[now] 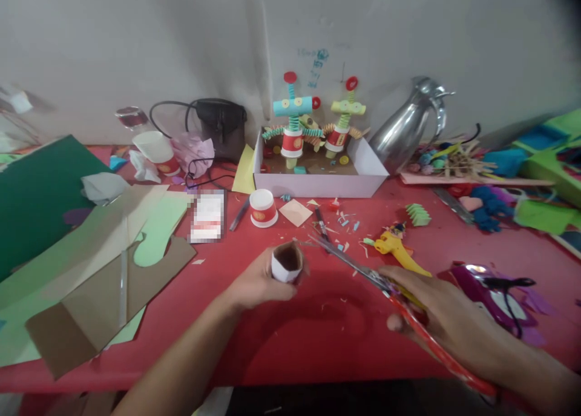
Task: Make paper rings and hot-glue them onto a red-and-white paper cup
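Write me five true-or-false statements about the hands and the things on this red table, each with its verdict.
1. The left hand holds a white tube. True.
2. The right hand is empty. False: it holds scissors.
3. A figure with a blue head stands in the white box. True.
4. The metal jug is to the left of the white box, as the camera sees it. False: it is to the right.
5. The red-and-white cup in front of the white box lies on its side. False: it stands upright on the table.
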Demonstrator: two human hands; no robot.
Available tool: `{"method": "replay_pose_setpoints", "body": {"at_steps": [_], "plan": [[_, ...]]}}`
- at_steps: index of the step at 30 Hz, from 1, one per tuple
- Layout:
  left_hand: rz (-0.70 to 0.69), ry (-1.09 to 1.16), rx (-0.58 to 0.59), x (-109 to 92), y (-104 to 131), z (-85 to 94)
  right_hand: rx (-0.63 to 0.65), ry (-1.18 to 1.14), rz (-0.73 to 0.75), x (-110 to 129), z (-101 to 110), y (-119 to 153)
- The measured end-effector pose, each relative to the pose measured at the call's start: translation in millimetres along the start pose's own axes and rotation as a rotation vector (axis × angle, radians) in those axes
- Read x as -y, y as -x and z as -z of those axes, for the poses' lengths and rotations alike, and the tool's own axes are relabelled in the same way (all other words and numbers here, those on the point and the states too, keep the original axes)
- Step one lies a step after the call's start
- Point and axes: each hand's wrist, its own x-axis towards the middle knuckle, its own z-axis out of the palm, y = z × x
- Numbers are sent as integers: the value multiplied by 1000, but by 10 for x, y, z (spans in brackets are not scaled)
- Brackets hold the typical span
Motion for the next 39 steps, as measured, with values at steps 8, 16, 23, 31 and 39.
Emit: {"method": "replay_pose_setpoints", "body": {"at_steps": [8,16,23,31,39], "plan": [[-13,113,34,96,-18,20,95,-127,-75,47,-7,98],[77,52,185,125,-16,4,199,-233,-68,131,13,44],[106,96,483,116,-58,-4,190,49,86,148,175,-206],[134,84,622,-7,-50,32,162,85,264,36,137,-318],[130,152,260,22,-2,-19,14,102,292,20,144,-271]]}}
